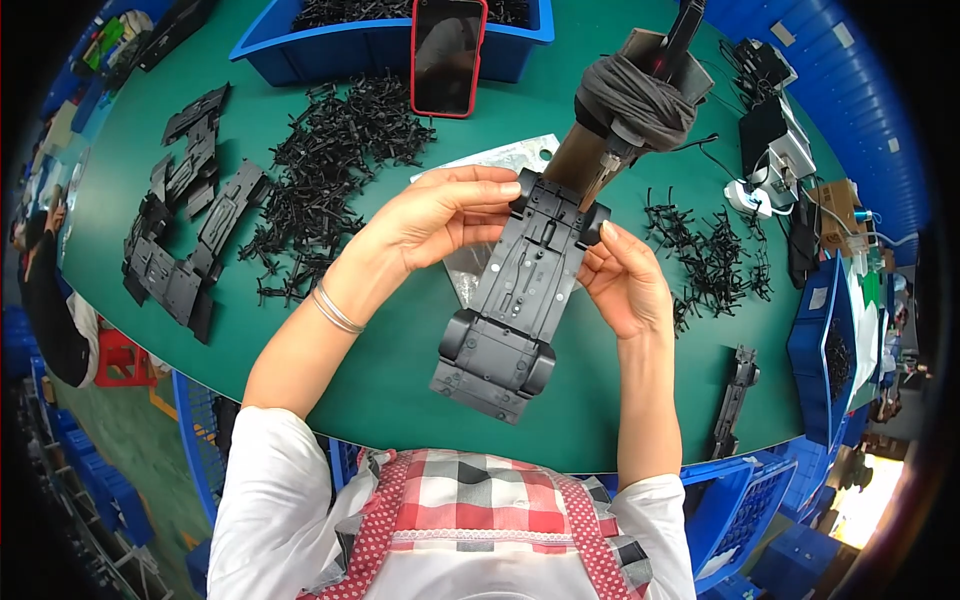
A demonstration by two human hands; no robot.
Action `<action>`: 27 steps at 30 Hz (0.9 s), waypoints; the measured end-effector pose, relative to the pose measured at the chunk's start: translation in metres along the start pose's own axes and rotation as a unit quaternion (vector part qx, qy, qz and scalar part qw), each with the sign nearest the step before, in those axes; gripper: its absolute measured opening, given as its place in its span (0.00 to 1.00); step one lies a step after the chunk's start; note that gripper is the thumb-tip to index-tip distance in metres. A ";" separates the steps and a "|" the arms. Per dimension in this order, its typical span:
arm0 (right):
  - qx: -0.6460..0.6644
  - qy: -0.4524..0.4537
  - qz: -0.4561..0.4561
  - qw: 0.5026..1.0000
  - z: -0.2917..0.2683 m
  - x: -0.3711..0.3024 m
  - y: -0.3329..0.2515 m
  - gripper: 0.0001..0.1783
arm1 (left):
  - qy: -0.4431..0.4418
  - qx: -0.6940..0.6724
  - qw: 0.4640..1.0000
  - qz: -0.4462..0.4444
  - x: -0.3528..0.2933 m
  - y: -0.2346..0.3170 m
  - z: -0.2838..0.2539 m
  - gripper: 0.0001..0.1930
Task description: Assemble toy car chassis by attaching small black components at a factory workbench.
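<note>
Between both hands I hold a dark grey plastic toy-car chassis [520,275], its far end tucked under the tip of a bench-mounted tool [608,165] wrapped in grey cloth. My left hand [455,212] pinches the chassis by its far left wheel arch. My right hand [628,280] grips the far right wheel arch with thumb and fingers. The near end of the chassis tilts toward me, its wide flat edge above the green table. Beneath it lies a clear plastic bag [465,270], partly covered by my left hand and the chassis.
Heaps of small black plastic parts [330,170] lie left, with more parts [715,250] right. Several chassis pieces [170,265] are stacked far left; another chassis [736,400] lies near right. A blue bin [370,55], a red-cased phone [447,60] and a white adapter [748,198] stand farther back.
</note>
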State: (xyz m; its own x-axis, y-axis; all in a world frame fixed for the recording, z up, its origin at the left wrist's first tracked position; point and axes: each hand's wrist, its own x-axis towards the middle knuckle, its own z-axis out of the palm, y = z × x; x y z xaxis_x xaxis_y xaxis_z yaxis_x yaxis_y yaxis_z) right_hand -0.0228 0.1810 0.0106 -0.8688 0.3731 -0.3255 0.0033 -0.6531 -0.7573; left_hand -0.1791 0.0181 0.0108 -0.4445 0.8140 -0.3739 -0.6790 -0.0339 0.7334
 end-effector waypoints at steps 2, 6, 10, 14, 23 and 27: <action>0.027 -0.011 0.000 1.000 -0.003 0.002 0.002 0.12 | 0.002 0.005 1.000 0.005 -0.001 0.003 0.000 0.22; 0.035 -0.031 -0.005 0.999 -0.004 0.004 0.006 0.13 | 0.006 0.012 1.000 0.014 -0.001 0.008 0.000 0.21; 0.052 -0.067 -0.007 0.996 -0.008 0.006 0.006 0.14 | 0.009 0.003 1.000 0.017 -0.002 0.010 0.002 0.20; 0.033 -0.050 -0.019 0.998 0.000 0.004 0.005 0.16 | 0.007 0.002 1.000 0.014 0.002 0.010 -0.001 0.19; 0.045 -0.060 -0.021 0.997 0.003 0.004 0.005 0.15 | -0.004 0.006 1.000 0.019 0.000 0.012 -0.003 0.16; 0.050 -0.057 -0.014 0.997 -0.001 0.004 0.005 0.14 | -0.003 0.004 1.000 0.019 0.000 0.012 -0.002 0.17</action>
State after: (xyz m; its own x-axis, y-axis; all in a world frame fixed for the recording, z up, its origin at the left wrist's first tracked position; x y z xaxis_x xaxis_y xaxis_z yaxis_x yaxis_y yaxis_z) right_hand -0.0262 0.1797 0.0049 -0.9183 0.3190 -0.2346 -0.0662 -0.7077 -0.7034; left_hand -0.1882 0.0166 0.0187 -0.4662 0.8159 -0.3419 -0.6574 -0.0609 0.7511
